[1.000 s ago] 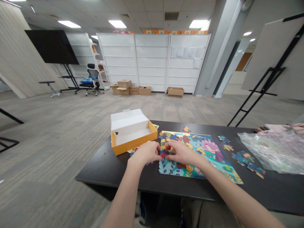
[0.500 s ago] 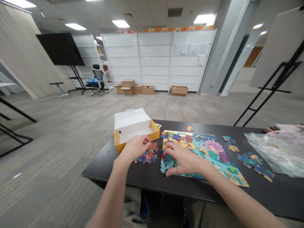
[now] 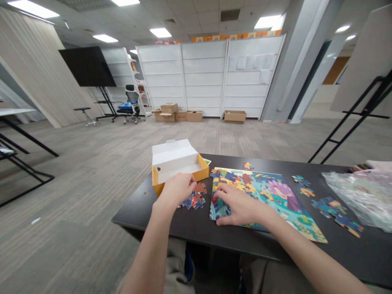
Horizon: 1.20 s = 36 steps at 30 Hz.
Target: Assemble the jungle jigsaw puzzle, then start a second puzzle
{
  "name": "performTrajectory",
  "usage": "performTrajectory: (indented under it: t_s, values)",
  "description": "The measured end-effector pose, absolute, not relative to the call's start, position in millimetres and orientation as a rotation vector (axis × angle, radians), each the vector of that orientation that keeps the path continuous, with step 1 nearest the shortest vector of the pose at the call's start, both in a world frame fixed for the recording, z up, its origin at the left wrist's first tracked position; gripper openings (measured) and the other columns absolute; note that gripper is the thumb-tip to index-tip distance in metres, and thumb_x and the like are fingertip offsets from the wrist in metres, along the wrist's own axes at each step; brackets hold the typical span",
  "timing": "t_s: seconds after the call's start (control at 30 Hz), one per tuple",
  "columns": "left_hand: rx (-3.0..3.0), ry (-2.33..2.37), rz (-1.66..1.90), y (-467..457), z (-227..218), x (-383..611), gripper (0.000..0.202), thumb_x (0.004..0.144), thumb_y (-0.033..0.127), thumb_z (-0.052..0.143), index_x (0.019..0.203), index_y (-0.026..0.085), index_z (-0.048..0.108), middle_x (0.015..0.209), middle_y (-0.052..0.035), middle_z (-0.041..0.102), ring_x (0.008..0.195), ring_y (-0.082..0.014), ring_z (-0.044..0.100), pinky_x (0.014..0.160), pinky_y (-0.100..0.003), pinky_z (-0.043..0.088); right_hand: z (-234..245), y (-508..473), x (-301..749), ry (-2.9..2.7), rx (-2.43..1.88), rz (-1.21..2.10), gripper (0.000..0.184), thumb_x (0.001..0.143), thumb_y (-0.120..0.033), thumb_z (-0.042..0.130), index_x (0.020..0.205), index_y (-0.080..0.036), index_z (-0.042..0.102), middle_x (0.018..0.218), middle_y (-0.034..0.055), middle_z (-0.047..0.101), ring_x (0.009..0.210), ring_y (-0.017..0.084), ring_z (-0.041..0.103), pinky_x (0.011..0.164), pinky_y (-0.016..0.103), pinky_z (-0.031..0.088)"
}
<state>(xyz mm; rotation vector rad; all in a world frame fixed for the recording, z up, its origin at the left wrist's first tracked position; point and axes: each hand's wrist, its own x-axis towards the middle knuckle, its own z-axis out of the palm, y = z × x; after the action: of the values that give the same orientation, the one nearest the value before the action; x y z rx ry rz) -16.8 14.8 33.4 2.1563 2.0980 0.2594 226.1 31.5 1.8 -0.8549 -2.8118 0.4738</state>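
Several puzzle pieces (image 3: pixel 192 201) lie seemingly snug between left hand (image 3: pixel 177 190) and puzzle board (image 3: pixel 294 220).

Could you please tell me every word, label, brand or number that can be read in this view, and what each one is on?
I can read none: the sheets of paper on the white shelving are too small and blurred, and the yellow box and jigsaw puzzle show no legible print.
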Motion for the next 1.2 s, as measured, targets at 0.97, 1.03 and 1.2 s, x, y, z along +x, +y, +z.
performTrajectory:
  t_s: [0.97, 1.03, 1.2]
  values:
    - [1.987, 2.217, -0.229, -3, 36, -36, 0.056, 0.063, 0.04, 0.082, 0.115, 0.024, 0.071, 0.108, -0.0107, 0.075, 0.1, -0.0339, 0.07, 0.079, -0.039, 0.052, 4, 55, 232, -2.512, -1.258, -0.007, 0.024, 0.099, -0.037, 0.052, 0.088, -0.02, 0.067, 0.094, 0.0046, 0.071, 0.081, 0.018, 0.065, 0.063, 0.027, 0.036]
    - [2.01, 2.208, -0.25, -6, 36, -32, 0.052, 0.065, 0.038, 0.081, 0.113, 0.023, 0.071, 0.107, -0.0115, 0.075, 0.1, -0.0345, 0.07, 0.079, -0.039, 0.052, 4, 55, 232, -2.507, -1.281, -0.013, 0.024, 0.098, -0.036, 0.053, 0.088, -0.02, 0.067, 0.094, 0.0045, 0.071, 0.079, 0.018, 0.065, 0.062, 0.027, 0.035]
    - [2.057, 2.192, -0.279, -14, 33, -35, 0.043, 0.07, 0.043, 0.076, 0.105, 0.019, 0.07, 0.107, -0.0143, 0.074, 0.097, -0.0362, 0.07, 0.074, -0.039, 0.052, 0, 58, 233, -2.53, -1.271, -0.06, 0.025, 0.098, -0.036, 0.052, 0.086, -0.019, 0.067, 0.092, 0.0047, 0.071, 0.078, 0.018, 0.065, 0.063, 0.028, 0.035]
